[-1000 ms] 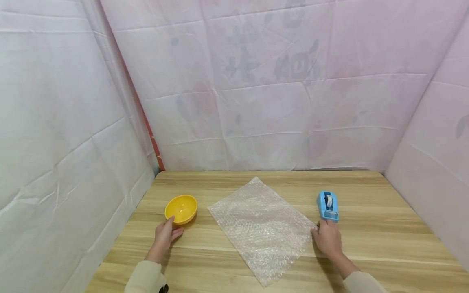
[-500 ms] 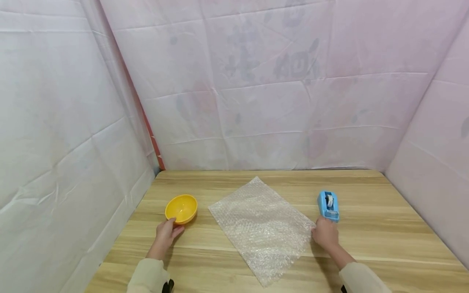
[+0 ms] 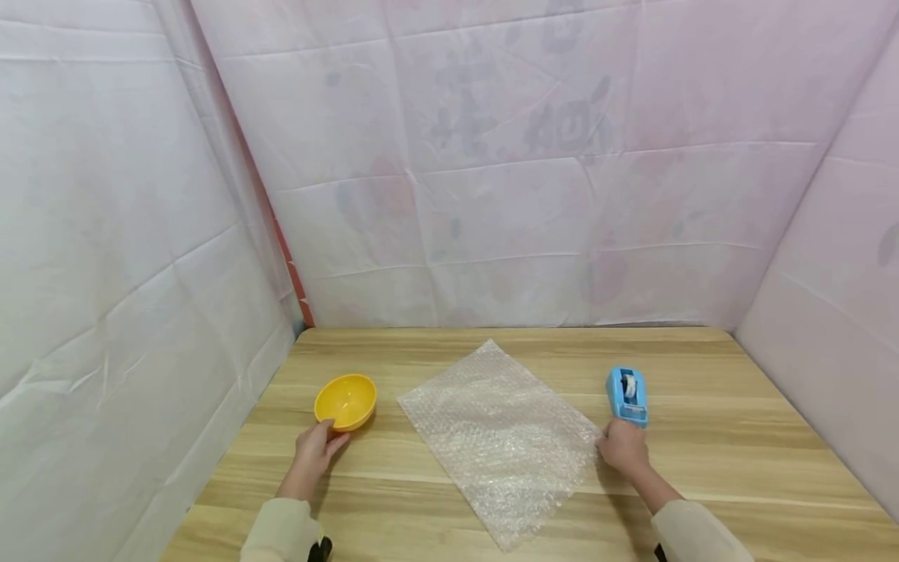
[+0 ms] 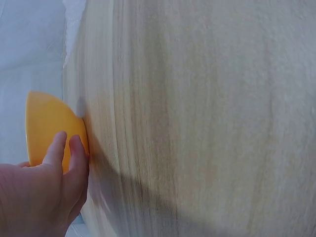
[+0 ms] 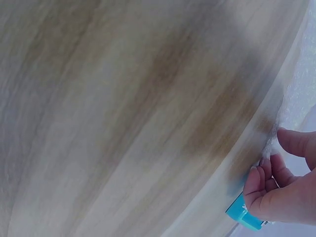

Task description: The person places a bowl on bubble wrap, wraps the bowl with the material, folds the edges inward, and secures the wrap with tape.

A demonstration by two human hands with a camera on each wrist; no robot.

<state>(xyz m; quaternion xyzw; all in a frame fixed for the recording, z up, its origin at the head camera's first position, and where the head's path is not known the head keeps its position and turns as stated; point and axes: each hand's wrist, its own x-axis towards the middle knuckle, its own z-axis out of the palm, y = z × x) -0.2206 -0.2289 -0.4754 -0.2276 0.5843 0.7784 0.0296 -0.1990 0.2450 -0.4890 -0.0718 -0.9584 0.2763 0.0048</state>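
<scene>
A yellow bowl stands upright on the left of the table. My left hand holds its near side, thumb at the rim and fingers along the outside wall, which the left wrist view also shows on the bowl. A square sheet of bubble wrap lies flat in the middle, one corner pointing toward me. Its right corner is pinched by my right hand, with thumb and curled fingers at the sheet's edge in the right wrist view. Just beyond that hand sits a blue tape dispenser.
The wood-grain table reaches back to a hanging pale cloth. More cloth closes off the left side and the right. A roll of tape sits inside the dispenser.
My right hand's fingers have curled in at the bubble wrap's corner, near the tape dispenser. The left hand and bowl have stayed almost in place.
</scene>
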